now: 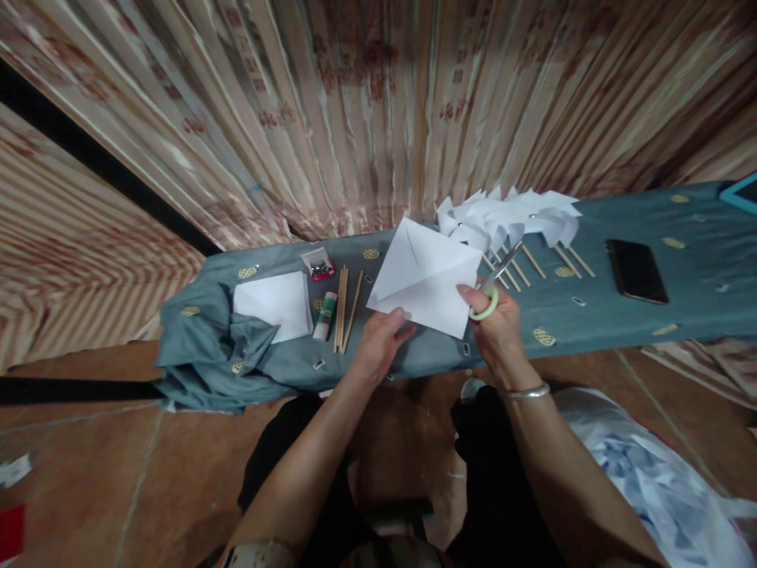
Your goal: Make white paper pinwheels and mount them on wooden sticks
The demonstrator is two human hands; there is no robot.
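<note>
A square white sheet of paper (426, 272), marked with creases and a slit near its top corner, is held up over the cloth-covered surface. My left hand (383, 341) pinches its lower left edge. At the sheet's right side, my right hand (495, 317) has its thumb on the paper and also grips scissors (485, 304) with pale green handles. The metal blades point up and right, away from the sheet. Behind them lie several white paper pinwheels (509, 219) on wooden sticks, overlapping in a row.
On the left are a stack of white paper (273, 304), a glue stick (325, 315), loose wooden sticks (341, 309) and a small red-and-clear box of pins (318, 265). A black phone (637, 270) lies right. Below, a plastic bag (650, 489) holds paper scraps. A striped curtain (378, 102) hangs behind.
</note>
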